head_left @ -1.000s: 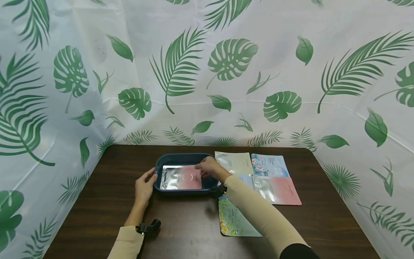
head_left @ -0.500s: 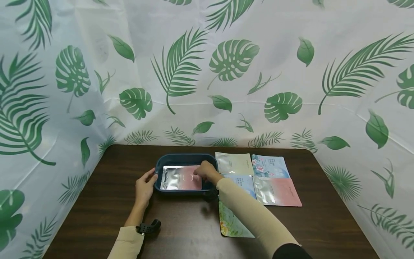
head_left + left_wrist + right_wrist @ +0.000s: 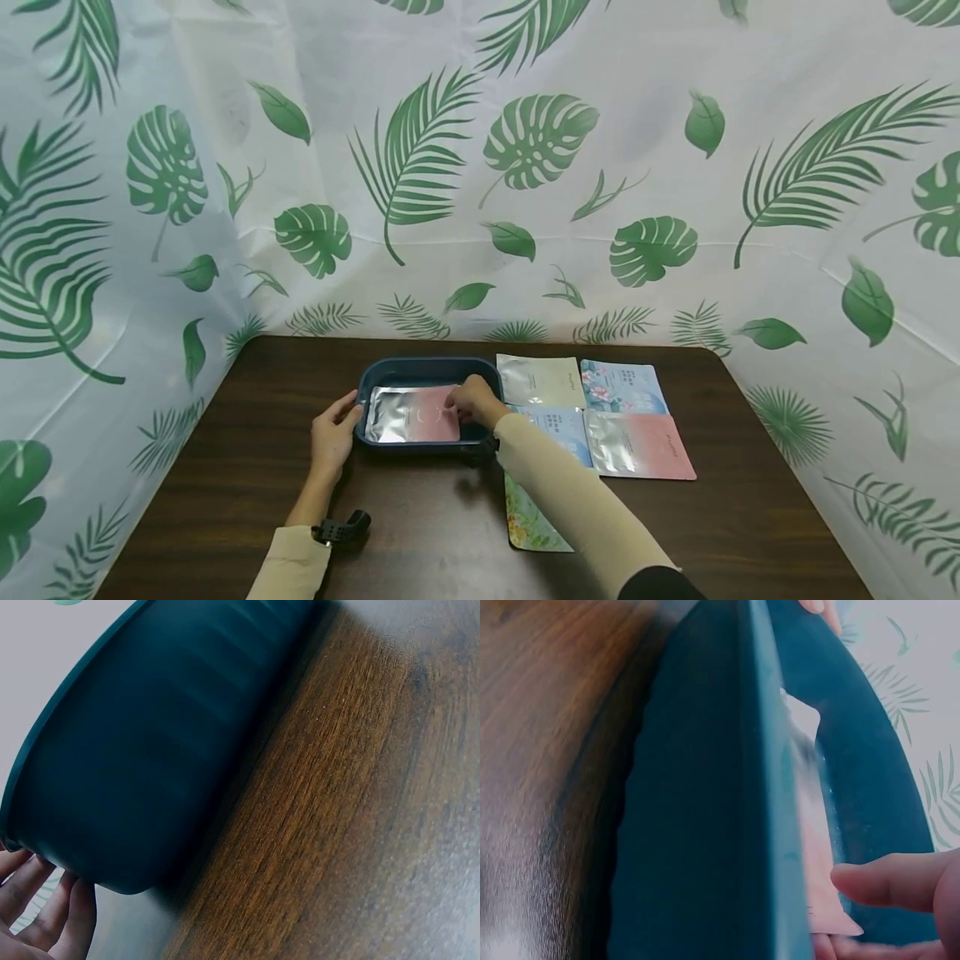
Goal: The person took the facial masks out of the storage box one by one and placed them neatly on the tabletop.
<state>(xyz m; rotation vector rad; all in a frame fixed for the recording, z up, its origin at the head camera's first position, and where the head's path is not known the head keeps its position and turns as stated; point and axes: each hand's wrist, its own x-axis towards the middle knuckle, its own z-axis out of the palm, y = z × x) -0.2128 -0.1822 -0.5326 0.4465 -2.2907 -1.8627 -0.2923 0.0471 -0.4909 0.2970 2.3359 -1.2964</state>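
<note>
A dark blue plastic basin (image 3: 427, 447) sits at the back of the table, left of centre. My left hand (image 3: 332, 437) holds its left end; in the left wrist view the fingers (image 3: 75, 915) lie against the outer wall below the rim. Inside the basin is a flat pink and silver face mask packet (image 3: 412, 414). My right hand (image 3: 477, 402) reaches in over the basin's right part and pinches the packet's pink end. The right wrist view shows the thumb (image 3: 885, 881) above that end and fingertips beneath it.
Several face mask packets lie right of the basin: cream (image 3: 536, 379), blue floral (image 3: 622, 387), light blue (image 3: 558, 429), pink (image 3: 637, 446) and green floral (image 3: 528, 521). The right forearm (image 3: 577, 500) partly covers the light blue and green ones. A leaf-print curtain (image 3: 555, 250) hangs behind the table.
My right hand has moved a little left and down inside the basin, and the pink packet has shifted slightly left. My left hand stays at the basin's left end.
</note>
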